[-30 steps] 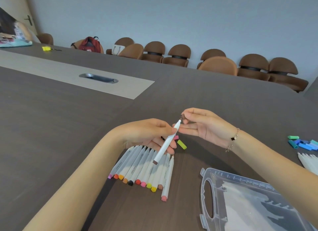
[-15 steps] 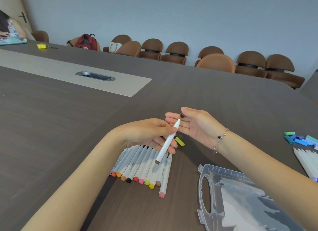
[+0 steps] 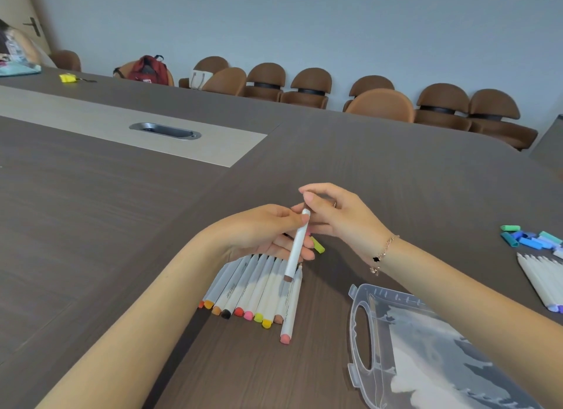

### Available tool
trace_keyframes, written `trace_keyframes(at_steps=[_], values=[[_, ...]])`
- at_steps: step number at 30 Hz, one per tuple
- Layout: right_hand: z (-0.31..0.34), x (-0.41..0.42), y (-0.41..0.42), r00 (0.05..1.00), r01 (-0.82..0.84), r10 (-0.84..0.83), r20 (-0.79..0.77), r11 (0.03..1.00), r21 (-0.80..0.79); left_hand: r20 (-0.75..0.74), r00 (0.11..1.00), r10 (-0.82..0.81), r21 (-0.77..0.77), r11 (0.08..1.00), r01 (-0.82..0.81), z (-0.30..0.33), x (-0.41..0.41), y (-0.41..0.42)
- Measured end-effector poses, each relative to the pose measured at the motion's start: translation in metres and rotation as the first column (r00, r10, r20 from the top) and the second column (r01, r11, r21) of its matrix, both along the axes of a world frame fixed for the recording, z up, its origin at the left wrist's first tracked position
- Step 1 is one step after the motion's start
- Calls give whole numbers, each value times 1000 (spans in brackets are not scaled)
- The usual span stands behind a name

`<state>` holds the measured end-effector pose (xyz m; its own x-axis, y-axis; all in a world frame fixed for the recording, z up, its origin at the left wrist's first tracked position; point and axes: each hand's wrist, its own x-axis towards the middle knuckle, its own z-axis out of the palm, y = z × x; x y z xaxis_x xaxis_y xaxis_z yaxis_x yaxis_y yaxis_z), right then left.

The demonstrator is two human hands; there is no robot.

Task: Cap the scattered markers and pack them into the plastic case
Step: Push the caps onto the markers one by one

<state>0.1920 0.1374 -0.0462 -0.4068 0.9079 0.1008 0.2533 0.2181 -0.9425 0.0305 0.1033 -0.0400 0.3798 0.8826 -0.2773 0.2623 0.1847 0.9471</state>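
Observation:
My left hand (image 3: 262, 232) grips a white marker (image 3: 296, 247) with a brown lower cap, held almost upright above the table. My right hand (image 3: 332, 213) pinches the marker's top end between thumb and fingers; whatever sits there is hidden by the fingertips. Under my hands lies a row of white markers (image 3: 253, 290) with coloured caps facing me. A loose green cap (image 3: 317, 245) lies beside them. The clear plastic case (image 3: 426, 347) lies open at the lower right.
Loose blue and green caps (image 3: 530, 239) and another bunch of white markers (image 3: 542, 280) lie at the right edge. A metal cable slot (image 3: 164, 130) sits in the table's pale centre strip. Brown chairs (image 3: 307, 87) line the far wall.
My right hand opened flat behind the marker tip, then closed its thumb and fingers over the top end. The marker has swung more upright in my left hand.

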Motion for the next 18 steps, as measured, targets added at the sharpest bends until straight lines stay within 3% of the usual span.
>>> trace_keyframes(at_steps=[4, 7, 13, 16, 18], values=[[-4, 0, -8, 989, 14, -28, 145, 995, 94, 165, 980, 115, -32, 993, -111, 0, 7, -1], [-3, -2, -11, 999, 41, -41, 15, 998, 45, 272, 945, 184, -48, 983, -178, -1, 16, -2], [-4, 0, -11, 986, 109, -117, -117, 991, -75, 296, 920, 256, -43, 966, -255, -2, 30, -6], [3, 10, -4, 981, 172, -174, -86, 985, -22, 154, 967, 204, 60, 975, -215, -1, 34, -7], [3, 19, -2, 986, 163, -162, 40, 986, -35, -155, 973, 172, 131, 980, -152, 4, 26, -7]])
